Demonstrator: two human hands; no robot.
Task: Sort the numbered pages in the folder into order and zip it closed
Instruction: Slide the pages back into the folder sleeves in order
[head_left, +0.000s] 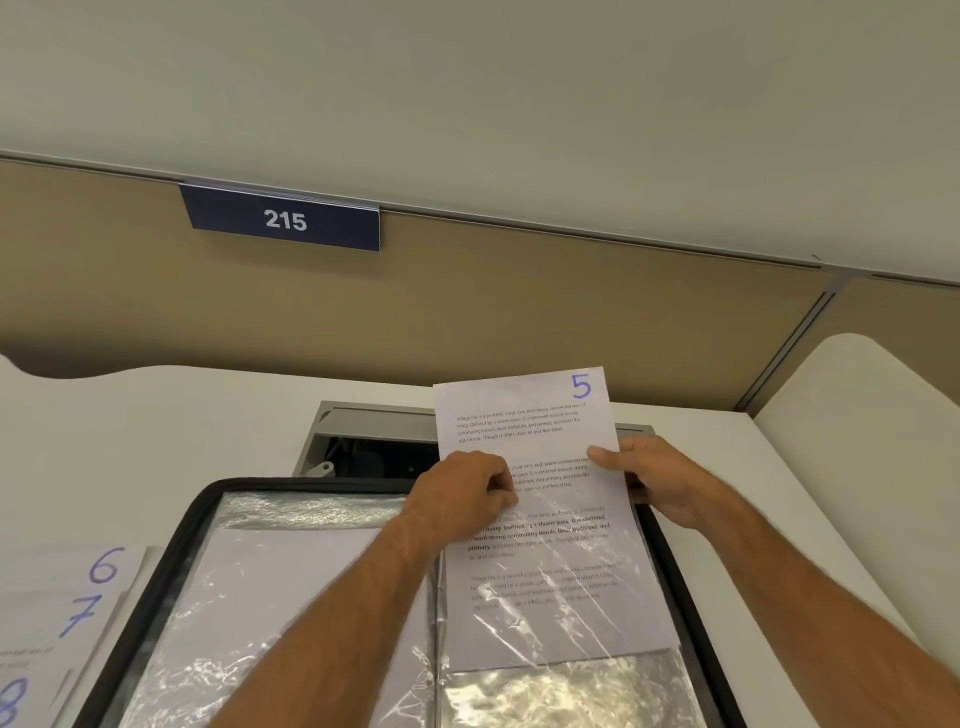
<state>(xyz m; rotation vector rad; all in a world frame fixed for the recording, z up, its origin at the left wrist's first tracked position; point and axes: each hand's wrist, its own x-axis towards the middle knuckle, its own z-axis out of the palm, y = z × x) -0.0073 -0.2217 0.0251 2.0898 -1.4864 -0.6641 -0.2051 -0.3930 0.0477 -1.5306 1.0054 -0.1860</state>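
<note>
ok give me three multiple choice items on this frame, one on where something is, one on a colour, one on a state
1. Where do pages 6, 7 and 8 lie?
A. on the desk left of the folder
B. in the right sleeve
C. under the sign

2. What colour is the handwritten 5 on page 5?
A. red
B. blue
C. green

3. How is the folder?
A. zipped closed
B. lying open
C. standing upright

A: the three pages sit beside the folder's left edge.
B: the numeral is blue ink.
B: both plastic sleeves show, while the left hand and right hand hold page 5 partway into the right one.
</note>
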